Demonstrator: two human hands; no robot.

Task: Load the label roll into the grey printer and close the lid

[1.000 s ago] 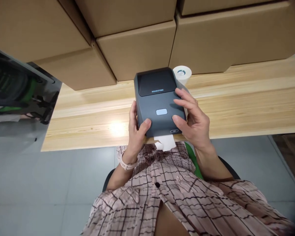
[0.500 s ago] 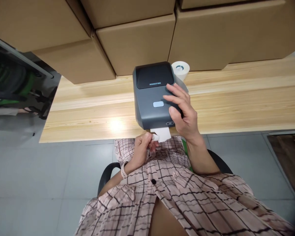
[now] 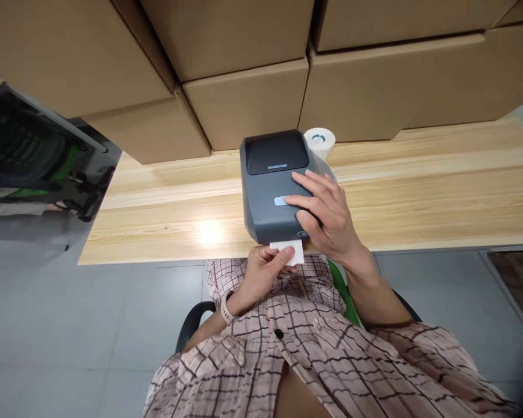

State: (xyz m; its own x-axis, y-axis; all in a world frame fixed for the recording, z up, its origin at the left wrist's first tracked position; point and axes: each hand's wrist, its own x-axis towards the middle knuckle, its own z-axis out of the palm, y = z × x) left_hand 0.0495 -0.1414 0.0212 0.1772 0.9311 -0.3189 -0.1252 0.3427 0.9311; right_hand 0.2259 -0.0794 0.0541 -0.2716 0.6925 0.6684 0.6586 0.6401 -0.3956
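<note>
A dark grey label printer [image 3: 264,217] with a black top window stands at the table's front edge. From its front slot sticks out a white paper label [image 3: 298,248]. My left hand [image 3: 261,271] pinches that label, thumb on top and fingers beneath. Lying over the printer's right side is my right hand [image 3: 333,226], fingers spread, one fingertip touching the right end of the light blue button [image 3: 279,201]. No object is in the right hand.
Behind the printer's right rear corner stands a white paper roll [image 3: 325,141]. Stacked cardboard boxes [image 3: 248,101] line the back of the wooden table [image 3: 418,197]. A chair armrest [image 3: 194,322] shows beside my left forearm. Part of another person is at far left.
My left thumb has moved onto the label and now presses it flat. My right fingertip has slid left to the button. The whole view has shifted slightly down.
</note>
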